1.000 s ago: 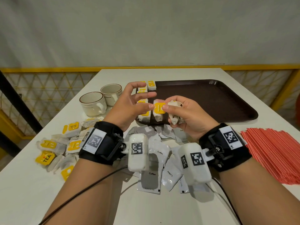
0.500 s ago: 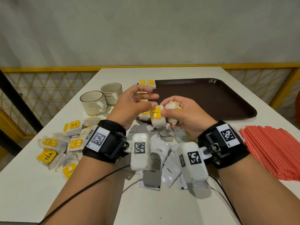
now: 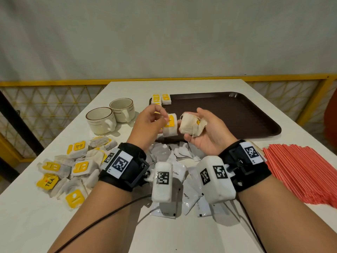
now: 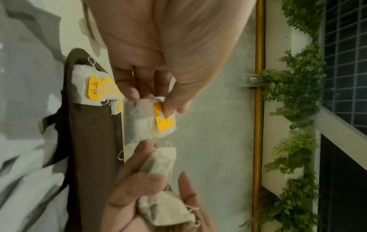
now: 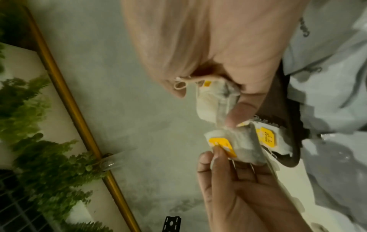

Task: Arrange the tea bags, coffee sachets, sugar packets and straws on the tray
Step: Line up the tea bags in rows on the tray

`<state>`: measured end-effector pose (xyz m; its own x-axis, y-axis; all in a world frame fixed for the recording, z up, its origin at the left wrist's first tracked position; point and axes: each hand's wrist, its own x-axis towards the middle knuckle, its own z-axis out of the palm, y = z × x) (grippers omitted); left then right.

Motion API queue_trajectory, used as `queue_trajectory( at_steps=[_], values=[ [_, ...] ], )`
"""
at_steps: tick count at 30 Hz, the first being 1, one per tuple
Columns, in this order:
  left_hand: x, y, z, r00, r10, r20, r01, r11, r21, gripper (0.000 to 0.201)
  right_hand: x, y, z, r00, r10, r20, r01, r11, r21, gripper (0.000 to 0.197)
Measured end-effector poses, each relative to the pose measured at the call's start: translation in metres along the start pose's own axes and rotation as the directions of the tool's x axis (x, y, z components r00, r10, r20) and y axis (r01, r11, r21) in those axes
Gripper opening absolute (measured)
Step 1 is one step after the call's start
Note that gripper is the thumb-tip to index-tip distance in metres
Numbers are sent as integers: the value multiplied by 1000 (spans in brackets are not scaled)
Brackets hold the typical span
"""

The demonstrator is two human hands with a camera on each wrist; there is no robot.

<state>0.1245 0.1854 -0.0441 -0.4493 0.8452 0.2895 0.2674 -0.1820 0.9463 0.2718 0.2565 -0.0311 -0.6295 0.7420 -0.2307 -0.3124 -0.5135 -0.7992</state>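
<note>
My left hand [image 3: 155, 121] pinches one tea bag [image 3: 170, 126] with a yellow tag between thumb and fingers, held above the near left corner of the brown tray [image 3: 237, 110]. In the left wrist view the thumb presses on that tea bag's [image 4: 151, 119] yellow tag. My right hand [image 3: 202, 128] grips a bunch of tea bags [image 3: 191, 126], seen in the right wrist view as crumpled tea bags [image 5: 214, 98]. A few tea bags [image 3: 162, 98] lie along the tray's left edge. Loose tea bags [image 3: 73, 165] are heaped on the table at the left.
Two cream cups [image 3: 111, 118] stand left of the tray. Coffee sachets [image 3: 175, 178] lie under my wrists. Red straws [image 3: 300, 172] are spread at the right of the white table [image 3: 27, 225]. A yellow railing [image 3: 54, 83] runs behind it.
My hands have drawn apart and lifted. The left hand has taken one tea bag from the bunch in the right hand, and the right hand has turned palm up.
</note>
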Motion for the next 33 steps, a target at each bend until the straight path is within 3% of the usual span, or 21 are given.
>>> queue_trajectory(
  at_steps=[8,12,15,20,27,33],
  values=[
    [4,-8,-4,998,-60,-10,60,998,-20,23,1,9,0,995,-83,62,101,912,-398,22],
    [3,-6,-3,998,-69,-14,69,998,2,20,4,6,0,994,-108,15,108,945,-308,30],
    [3,-6,-3,997,-74,-20,74,997,14,18,5,3,-3,995,-95,-27,89,982,-169,24],
    [2,-7,-2,994,-106,-12,106,994,29,17,6,4,-5,992,-128,11,127,968,-217,41],
    [-2,-1,3,994,-101,50,95,990,107,11,8,7,-7,968,-252,-10,245,950,-195,9],
    [-1,-1,2,993,-110,49,106,991,78,28,8,11,-10,947,-304,107,322,881,-346,17]
  ],
)
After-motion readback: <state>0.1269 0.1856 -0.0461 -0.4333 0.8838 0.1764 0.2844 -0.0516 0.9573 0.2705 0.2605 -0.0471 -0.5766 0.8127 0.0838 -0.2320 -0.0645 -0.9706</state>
